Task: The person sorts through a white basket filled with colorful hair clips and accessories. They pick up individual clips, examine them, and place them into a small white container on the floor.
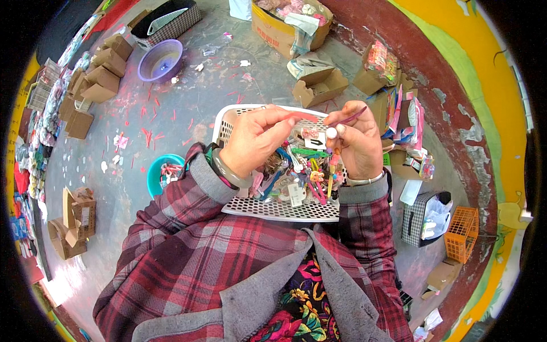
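Observation:
Both my hands are raised over a white perforated plastic basket. Between the thumb and fingertips of my left hand is a thin pinkish-red strip, its free end pointing at my right hand. My right hand pinches a slim dark purple strip that sticks out up and to the right. A small white round piece shows by the right thumb; how it is attached cannot be made out. Under the hands, the basket holds a jumble of small colourful accessories with white cards among them.
A teal bowl of small pieces stands at the left, near red strips scattered on the floor. Farther off are a purple basin, a large carton and small boxes. An orange crate sits at the right.

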Available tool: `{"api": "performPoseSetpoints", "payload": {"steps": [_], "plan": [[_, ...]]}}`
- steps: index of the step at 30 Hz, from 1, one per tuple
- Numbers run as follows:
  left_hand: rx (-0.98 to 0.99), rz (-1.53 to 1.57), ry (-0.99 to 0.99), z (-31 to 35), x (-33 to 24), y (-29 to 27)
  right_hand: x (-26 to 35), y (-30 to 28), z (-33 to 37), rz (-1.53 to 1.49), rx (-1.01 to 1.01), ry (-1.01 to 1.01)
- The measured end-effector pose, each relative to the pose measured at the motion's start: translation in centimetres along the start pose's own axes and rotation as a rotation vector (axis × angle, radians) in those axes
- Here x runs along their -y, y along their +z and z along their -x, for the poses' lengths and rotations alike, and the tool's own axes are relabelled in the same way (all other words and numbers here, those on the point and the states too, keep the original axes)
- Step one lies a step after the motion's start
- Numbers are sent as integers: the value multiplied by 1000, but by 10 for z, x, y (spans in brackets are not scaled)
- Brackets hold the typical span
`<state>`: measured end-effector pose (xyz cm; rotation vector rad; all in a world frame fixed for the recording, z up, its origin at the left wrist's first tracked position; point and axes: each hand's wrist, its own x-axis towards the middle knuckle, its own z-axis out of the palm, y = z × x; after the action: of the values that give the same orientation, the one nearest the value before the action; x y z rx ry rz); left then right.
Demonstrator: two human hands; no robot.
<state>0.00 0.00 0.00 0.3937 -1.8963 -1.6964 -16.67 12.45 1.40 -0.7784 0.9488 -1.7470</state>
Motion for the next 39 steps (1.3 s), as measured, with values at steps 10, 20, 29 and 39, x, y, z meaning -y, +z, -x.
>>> {"api": "performPoseSetpoints", "payload": {"steps": [10, 20, 29, 39], "plan": [[-9, -107, 37, -1, 4, 7, 7, 16, 7, 146, -87, -56], [33, -94, 79, 0, -1, 3, -4, 24, 12, 1034, -67, -565], [-52, -138, 118, 2, -1, 3, -5, 29, 9, 1197, 59, -674], [50, -719, 544, -3, -10, -6, 5, 33, 14, 1066, 15, -368]]}}
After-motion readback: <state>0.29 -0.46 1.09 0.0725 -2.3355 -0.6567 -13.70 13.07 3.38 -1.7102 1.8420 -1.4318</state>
